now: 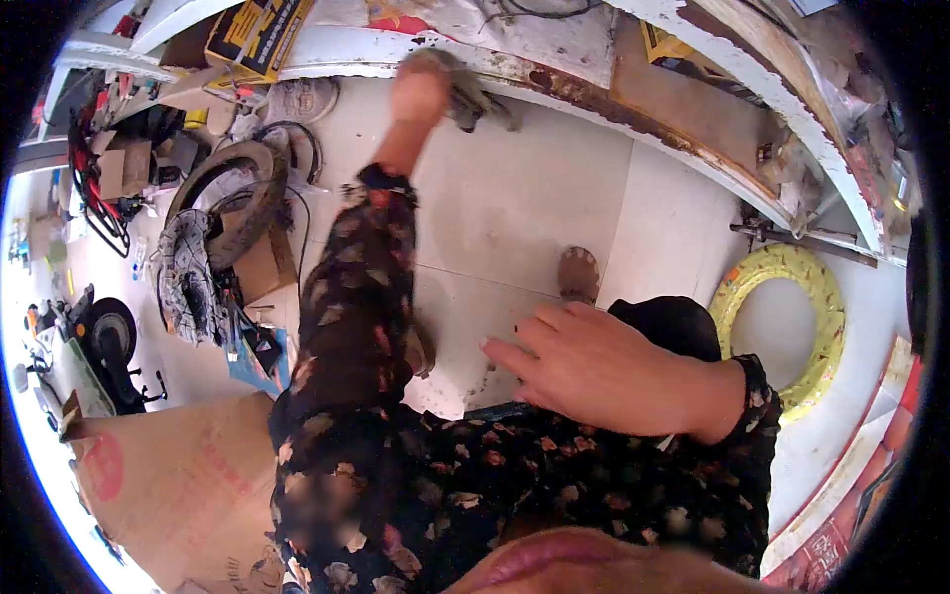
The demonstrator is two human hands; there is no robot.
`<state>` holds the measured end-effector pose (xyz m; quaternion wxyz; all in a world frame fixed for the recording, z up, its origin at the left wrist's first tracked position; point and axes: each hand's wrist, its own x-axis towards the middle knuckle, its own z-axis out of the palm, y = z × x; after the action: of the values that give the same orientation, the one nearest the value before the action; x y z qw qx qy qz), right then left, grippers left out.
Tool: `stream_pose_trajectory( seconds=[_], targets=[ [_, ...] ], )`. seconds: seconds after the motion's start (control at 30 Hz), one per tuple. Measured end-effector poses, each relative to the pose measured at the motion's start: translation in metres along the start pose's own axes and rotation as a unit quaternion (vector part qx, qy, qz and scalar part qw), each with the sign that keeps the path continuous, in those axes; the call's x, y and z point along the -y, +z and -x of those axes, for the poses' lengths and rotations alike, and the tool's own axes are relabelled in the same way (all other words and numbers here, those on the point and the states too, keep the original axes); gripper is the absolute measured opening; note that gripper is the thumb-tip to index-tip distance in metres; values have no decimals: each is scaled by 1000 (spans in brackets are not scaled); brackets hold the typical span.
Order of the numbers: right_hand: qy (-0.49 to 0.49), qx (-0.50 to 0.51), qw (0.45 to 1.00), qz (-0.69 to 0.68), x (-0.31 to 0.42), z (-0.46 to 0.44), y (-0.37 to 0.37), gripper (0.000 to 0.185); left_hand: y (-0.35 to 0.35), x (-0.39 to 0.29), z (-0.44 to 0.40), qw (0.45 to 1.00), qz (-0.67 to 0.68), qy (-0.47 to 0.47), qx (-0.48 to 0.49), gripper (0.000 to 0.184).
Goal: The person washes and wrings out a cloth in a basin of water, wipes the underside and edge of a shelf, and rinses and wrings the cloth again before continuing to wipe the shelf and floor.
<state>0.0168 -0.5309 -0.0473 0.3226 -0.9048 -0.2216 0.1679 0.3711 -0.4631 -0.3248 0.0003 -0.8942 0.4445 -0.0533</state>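
Observation:
My left hand (420,91) reaches forward to the front edge of a white-painted shelf (495,65). It is closed on a limp grey-brown rag (469,97), which hangs to the right of the fingers beside the shelf edge. The hand is slightly blurred, and part of the rag is hidden behind it. My right hand (584,371) hovers over my lap, palm down, with its fingers loosely apart and nothing in them.
Tyres (237,183) and a crumpled wrapped tyre (188,277) lie at the left, near a large cardboard box (178,485). A yellow-wrapped tyre (727,297) rests on the floor at the right. A yellow-black box (259,38) stands at the shelf's left end.

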Motion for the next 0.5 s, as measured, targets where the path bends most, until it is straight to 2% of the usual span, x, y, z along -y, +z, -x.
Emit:
stream_pose_trajectory(
  seconds=[0.03, 0.1, 0.13, 0.2, 0.23, 0.27, 0.33, 0.37, 0.47, 0.5],
  targets=[
    [13, 5, 1000, 3, -1, 2, 1, 34, -25, 15, -4, 993, 2, -63, 103, 35],
    [22, 26, 999, 15, 3, 5, 1, 34, -15, 78, -1, 985, 7, -121, 126, 35],
    [19, 37, 999, 30, 3, 6, -1, 34, 25, 122, -8, 992, 10, -116, 38, 35],
    [18, 44, 998, 43, 2, 7, -4, 34, 66, 155, -17, 997, 7, -45, -67, 34],
    [17, 41, 998, 36, 3, 8, -3, 34, 50, 146, -13, 993, 3, -10, -116, 34],
    [13, 38, 999, 28, 5, 7, -2, 35, 46, 112, -11, 994, 18, -103, -15, 34],
    [18, 53, 998, 16, 5, 2, 2, 36, 75, 82, -6, 992, 43, 42, -112, 35],
    [19, 66, 998, 9, 6, 0, 4, 36, 56, 51, -3, 995, -50, 53, -71, 37],
    [-4, 105, 993, 45, 3, -9, 6, 36, 12, 22, 11, 991, 81, -28, -101, 37],
    [2, 94, 995, 23, 1, -11, 6, 36, -1, 35, 8, 998, 56, -5, -24, 37]
  ],
)
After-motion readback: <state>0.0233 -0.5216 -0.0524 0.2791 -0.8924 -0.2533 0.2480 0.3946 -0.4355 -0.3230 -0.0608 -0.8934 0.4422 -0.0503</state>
